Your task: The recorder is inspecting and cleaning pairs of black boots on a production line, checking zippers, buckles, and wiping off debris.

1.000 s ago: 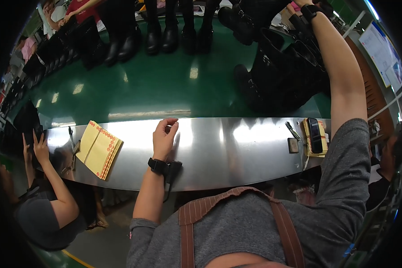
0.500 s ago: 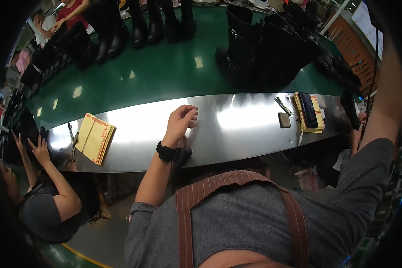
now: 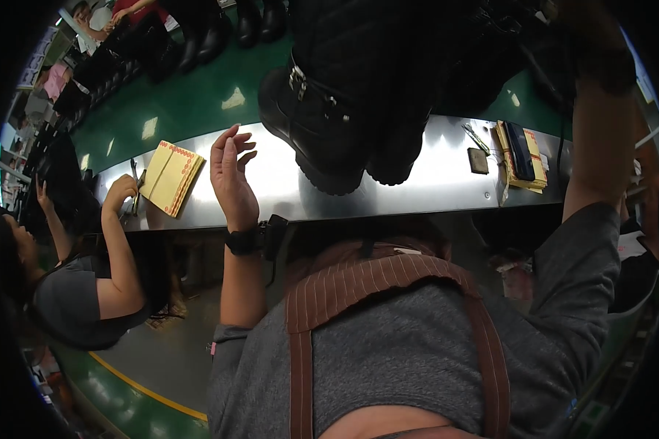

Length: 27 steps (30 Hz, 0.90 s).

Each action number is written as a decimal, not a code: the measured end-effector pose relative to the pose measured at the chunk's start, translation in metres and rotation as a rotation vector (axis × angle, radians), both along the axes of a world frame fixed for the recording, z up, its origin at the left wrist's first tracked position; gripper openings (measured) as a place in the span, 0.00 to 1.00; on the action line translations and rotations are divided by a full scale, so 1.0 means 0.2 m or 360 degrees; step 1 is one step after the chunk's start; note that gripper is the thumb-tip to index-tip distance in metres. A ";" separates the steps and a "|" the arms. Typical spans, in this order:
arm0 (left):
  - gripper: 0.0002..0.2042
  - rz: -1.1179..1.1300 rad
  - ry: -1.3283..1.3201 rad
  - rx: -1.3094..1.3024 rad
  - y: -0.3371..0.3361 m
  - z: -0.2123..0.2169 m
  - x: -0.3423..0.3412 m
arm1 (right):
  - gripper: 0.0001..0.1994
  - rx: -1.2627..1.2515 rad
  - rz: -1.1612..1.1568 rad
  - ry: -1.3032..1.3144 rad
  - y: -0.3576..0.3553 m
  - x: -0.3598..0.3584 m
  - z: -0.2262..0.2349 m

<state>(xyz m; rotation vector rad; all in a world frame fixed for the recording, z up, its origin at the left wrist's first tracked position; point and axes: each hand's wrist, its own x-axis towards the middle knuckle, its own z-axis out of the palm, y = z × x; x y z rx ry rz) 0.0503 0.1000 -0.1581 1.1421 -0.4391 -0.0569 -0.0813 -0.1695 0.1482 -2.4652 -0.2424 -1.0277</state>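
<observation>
My left hand (image 3: 234, 179) is raised over the metal strip, fingers apart and holding nothing. Just to its right is a pair of black boots; the nearer boot (image 3: 311, 139) has buckled straps with silver buckles and a thick ridged sole. The second boot (image 3: 395, 157) stands close beside it, and their shafts run up out of the picture. At the upper right, my right arm reaches up toward the boot shafts. My right hand (image 3: 582, 25) is dark there and its fingers are hidden, so its grip does not show.
A steel strip (image 3: 220, 205) edges the green conveyor surface (image 3: 190, 121). Left lies a yellow card stack (image 3: 172, 179) beside a pen (image 3: 135, 183). Right are a phone (image 3: 518, 150) on yellow cards and a small brown block (image 3: 478, 161). A co-worker's hand (image 3: 121, 192) is near the pen.
The boots have come nearer and to the left, now over the metal strip. My left hand has shifted left and its fingers have opened. My right arm has swung inward.
</observation>
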 end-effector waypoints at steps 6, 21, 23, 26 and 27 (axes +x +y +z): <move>0.61 -0.0112 -0.1013 0.0737 -0.27 -0.06 -0.36 | 0.24 -0.0600 0.0105 0.0145 0.23 -0.19 -0.58; 0.17 -0.0312 -0.0290 0.0391 -0.28 -0.25 -0.26 | 0.41 0.1032 0.0019 0.0618 0.22 -0.21 -1.71; 0.17 -0.0354 -0.0261 0.0436 -0.27 -0.25 -0.26 | 0.33 0.1025 -0.0149 0.0717 0.22 -0.22 -1.72; 0.17 -0.0379 -0.0272 0.0406 -0.28 -0.25 -0.26 | 0.22 0.1006 -0.0142 0.0488 0.17 -0.28 -1.66; 0.17 -0.0420 -0.0343 0.0472 -0.28 -0.25 -0.25 | 0.19 0.1006 -0.0156 0.0440 0.16 -0.30 -1.64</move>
